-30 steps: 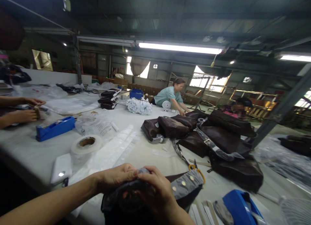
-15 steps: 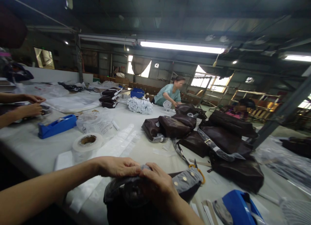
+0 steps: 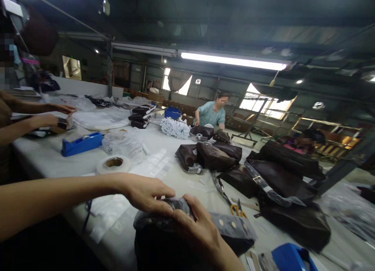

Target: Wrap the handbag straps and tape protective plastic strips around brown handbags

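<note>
A dark handbag (image 3: 164, 243) stands on end at the table's near edge, its top covered in clear plastic film. My left hand (image 3: 149, 195) grips the film-covered top edge from the left, thumb and fingers closed over it. From the right, my right hand (image 3: 202, 224) pinches the same edge, and the two thumbs nearly meet. The bag's grey side (image 3: 234, 228) with round gold studs shows past my right wrist. Orange-handled scissors (image 3: 238, 210) lie just beyond it. What my fingertips press underneath is hidden.
Several brown leather bags (image 3: 290, 173) lie on the right. A roll of film (image 3: 113, 164), a blue tape dispenser (image 3: 82, 143) and plastic sheets lie left. Another blue dispenser (image 3: 293, 258) stands near right. A co-worker's hands (image 3: 58, 116) work at far left; another person (image 3: 212, 113) stands across the table.
My view has turned slightly left, so the scene has shifted right. Both hands remain on the bag's top, with my right fingers more spread. The person across has straightened up.
</note>
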Action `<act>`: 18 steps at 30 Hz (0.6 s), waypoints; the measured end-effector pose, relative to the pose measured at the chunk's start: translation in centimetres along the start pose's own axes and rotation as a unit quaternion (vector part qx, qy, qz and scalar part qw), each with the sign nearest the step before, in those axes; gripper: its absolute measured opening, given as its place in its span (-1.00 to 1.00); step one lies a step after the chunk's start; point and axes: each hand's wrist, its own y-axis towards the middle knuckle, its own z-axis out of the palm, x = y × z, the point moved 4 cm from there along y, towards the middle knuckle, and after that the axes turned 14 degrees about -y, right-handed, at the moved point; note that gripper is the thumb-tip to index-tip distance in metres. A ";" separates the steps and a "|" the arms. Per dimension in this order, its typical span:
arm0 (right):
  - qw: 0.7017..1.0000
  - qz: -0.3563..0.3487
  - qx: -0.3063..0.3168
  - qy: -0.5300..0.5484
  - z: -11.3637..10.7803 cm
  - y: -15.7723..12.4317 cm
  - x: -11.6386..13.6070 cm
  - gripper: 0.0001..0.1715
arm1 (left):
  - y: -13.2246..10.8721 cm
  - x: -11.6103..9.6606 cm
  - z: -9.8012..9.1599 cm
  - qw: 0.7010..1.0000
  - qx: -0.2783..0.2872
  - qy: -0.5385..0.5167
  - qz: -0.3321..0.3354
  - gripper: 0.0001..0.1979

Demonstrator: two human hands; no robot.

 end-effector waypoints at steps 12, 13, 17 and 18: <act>0.997 -0.072 -0.009 -0.034 -0.7 0.0 1.4 -0.77 | -1.4 -0.9 1.1 0.993 0.052 -0.095 -0.041 -0.52; 0.998 -0.062 -0.005 -0.028 -0.6 0.0 1.2 -0.78 | -1.2 -0.1 1.4 0.988 0.050 -0.142 -0.041 -0.51; 1.000 -0.006 0.008 0.011 -0.2 0.0 0.5 -0.79 | -0.1 2.8 3.4 0.913 0.018 -0.405 -0.038 -0.54; 1.000 0.000 0.012 0.024 0.0 0.0 0.4 -0.79 | 0.1 3.3 3.8 0.894 0.011 -0.447 -0.036 -0.53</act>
